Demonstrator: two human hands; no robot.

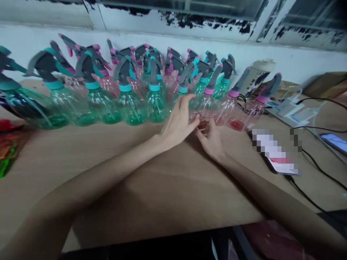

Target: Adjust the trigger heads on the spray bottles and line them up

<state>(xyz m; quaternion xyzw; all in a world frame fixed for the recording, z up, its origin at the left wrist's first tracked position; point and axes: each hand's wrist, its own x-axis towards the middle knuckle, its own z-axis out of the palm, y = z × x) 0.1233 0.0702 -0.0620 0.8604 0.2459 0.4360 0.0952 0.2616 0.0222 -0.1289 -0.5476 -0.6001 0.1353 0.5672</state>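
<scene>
My left hand [176, 122] reaches up to the front row of spray bottles, its thumb and forefinger spread apart. It overlaps a green spray bottle [175, 103] and comes close to a pink-collared spray bottle [207, 101]. Just below that bottle's base, my right hand [213, 142] has its fingers curled in toward the thumb. A thin pale sliver shows at those fingertips, too small to name. Beside them stand another pink spray bottle [226, 106] and a tilted pink one [257, 110]. Whether either hand touches a bottle, I cannot tell.
Several green spray bottles [131, 108] line the left, with more behind along the wall. A phone [276, 151] with a cable lies to the right, near a power strip [291, 110] and a second phone [336, 141]. Red and green packaging [9, 144] sits far left.
</scene>
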